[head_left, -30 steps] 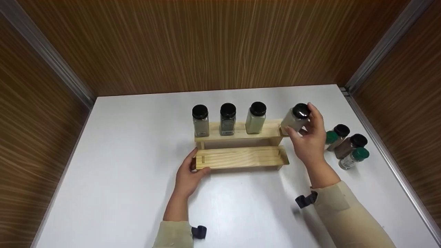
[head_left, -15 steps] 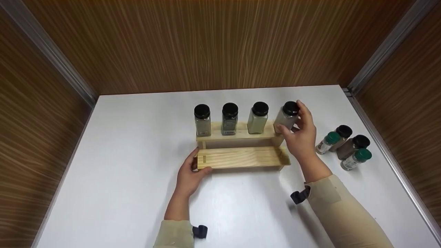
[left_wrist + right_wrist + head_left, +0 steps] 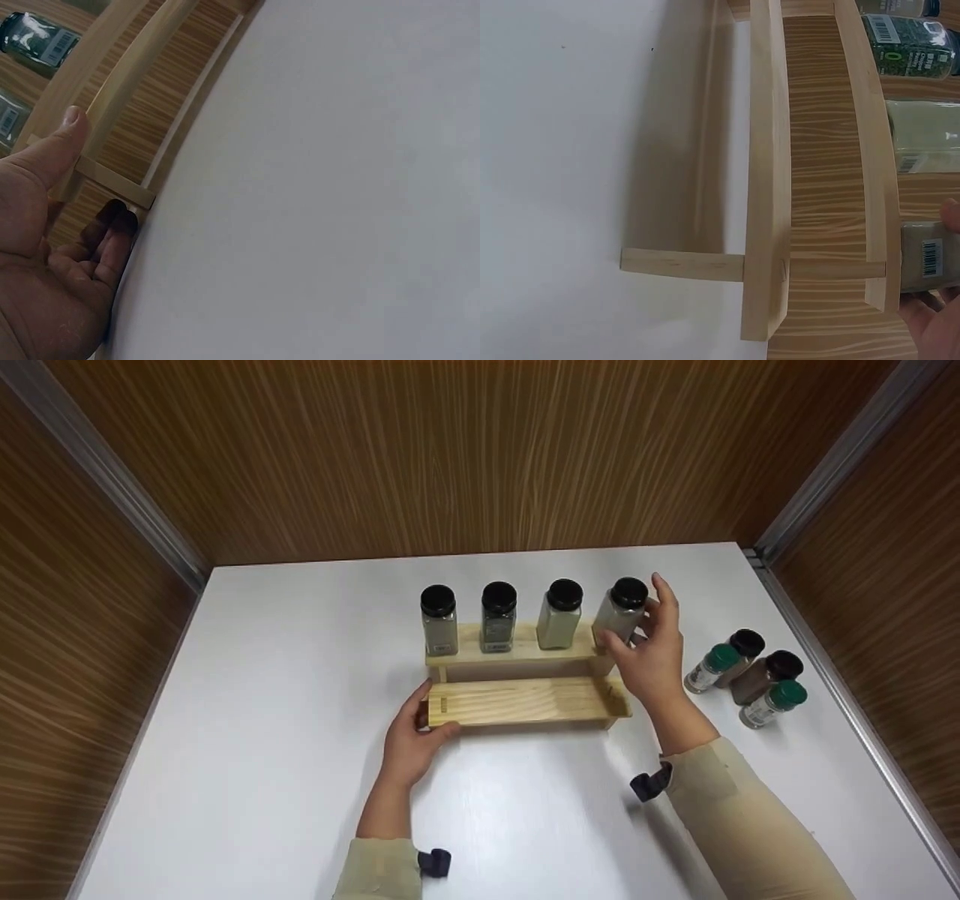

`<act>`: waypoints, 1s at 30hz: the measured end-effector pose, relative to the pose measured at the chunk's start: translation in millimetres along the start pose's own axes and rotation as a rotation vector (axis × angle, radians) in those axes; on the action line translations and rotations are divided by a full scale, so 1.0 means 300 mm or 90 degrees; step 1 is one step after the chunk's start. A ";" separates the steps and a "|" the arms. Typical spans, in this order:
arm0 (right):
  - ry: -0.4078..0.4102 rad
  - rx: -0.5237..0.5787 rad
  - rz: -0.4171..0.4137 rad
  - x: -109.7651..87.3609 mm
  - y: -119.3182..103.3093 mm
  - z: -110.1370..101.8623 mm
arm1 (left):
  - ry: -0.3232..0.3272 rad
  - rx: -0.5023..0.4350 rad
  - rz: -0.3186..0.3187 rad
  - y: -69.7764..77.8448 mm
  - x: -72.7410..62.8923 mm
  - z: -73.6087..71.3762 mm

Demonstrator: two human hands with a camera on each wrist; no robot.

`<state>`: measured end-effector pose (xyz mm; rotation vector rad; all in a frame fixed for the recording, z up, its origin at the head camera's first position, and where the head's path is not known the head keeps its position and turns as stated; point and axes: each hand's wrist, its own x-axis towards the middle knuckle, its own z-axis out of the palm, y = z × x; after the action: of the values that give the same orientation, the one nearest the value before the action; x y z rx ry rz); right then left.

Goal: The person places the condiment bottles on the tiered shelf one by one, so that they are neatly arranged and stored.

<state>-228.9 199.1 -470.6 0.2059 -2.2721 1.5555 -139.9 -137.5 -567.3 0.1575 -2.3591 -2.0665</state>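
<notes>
A two-tier wooden spice rack (image 3: 525, 701) stands on the white table. My left hand (image 3: 411, 742) grips the left end of its lower tier, thumb over the front edge; in the left wrist view its fingers (image 3: 112, 247) curl beside the end piece. At the right end of the upper tier stands a spice jar (image 3: 618, 621) with a black lid and greyish contents. My right hand (image 3: 654, 656) holds this jar between thumb and fingers, with one finger raised off the lid. Three more black-lidded jars stand along that tier, among them a pale green one (image 3: 559, 622).
Right of the rack, two green-capped bottles (image 3: 705, 671) and two dark-lidded jars (image 3: 761, 679) stand close together on the table (image 3: 262, 720). Wood-grain panels (image 3: 480, 457) wall in the back and both sides.
My right hand has moved left with the jar, which went from tilted to upright on the upper tier. One finger has since lifted off the lid. The left hand stays on the rack.
</notes>
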 end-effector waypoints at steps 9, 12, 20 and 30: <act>0.083 -0.024 -0.058 -0.040 0.010 -0.077 | -0.005 -0.001 0.003 -0.002 0.001 0.006; 0.138 -0.032 -0.071 -0.049 0.000 -0.126 | -0.006 -0.001 0.006 0.000 0.000 0.002; 0.276 -0.096 -0.009 -0.085 0.007 -0.290 | 0.004 0.014 -0.008 0.004 -0.005 -0.005; 0.352 -0.126 0.178 -0.165 0.180 -0.456 | 0.006 0.001 -0.008 0.004 0.000 -0.004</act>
<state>-170.4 341.1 -493.2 -0.5495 -2.0357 1.2856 -140.0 -138.6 -565.9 0.1813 -2.3609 -2.0644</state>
